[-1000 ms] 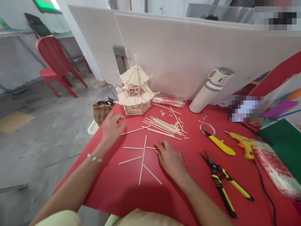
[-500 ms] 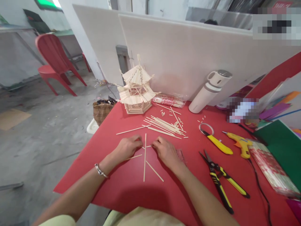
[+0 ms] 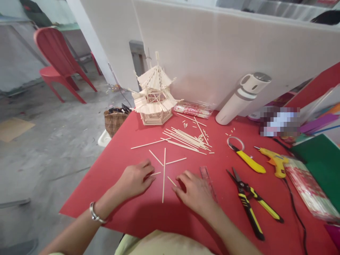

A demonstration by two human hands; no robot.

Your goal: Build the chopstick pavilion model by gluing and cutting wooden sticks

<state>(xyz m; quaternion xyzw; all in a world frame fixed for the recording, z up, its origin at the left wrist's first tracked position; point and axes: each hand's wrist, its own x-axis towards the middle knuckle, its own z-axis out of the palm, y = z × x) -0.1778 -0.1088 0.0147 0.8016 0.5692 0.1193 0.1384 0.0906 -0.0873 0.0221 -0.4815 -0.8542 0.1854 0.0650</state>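
Note:
A long thin wooden stick [image 3: 164,177] lies upright in view on the red table between my hands. Two shorter sticks, one on the upper left [image 3: 156,158] and one on the upper right [image 3: 176,160], slant away from it. My left hand [image 3: 135,180] rests by a short lower-left stick [image 3: 156,174], thumb and fingers apart around its outer end. On the other side my right hand [image 3: 195,194] has its fingers spread over a lower-right stick [image 3: 171,181], whose outer part is hidden. A clear ruler [image 3: 208,180] lies beside the right hand.
Beyond my hands are a pile of sticks [image 3: 186,140], a stick pagoda model [image 3: 154,97] and a white flask [image 3: 240,101]. To the right lie black-and-yellow cutters [image 3: 251,202], a yellow-handled tool [image 3: 251,162], a glue gun [image 3: 275,160] and packed sticks [image 3: 308,187].
Both hands have left the upper short sticks, moved toward me and opened at the lower ones. The upper sticks now show slanting outward. The lower-right stick has shifted slightly.

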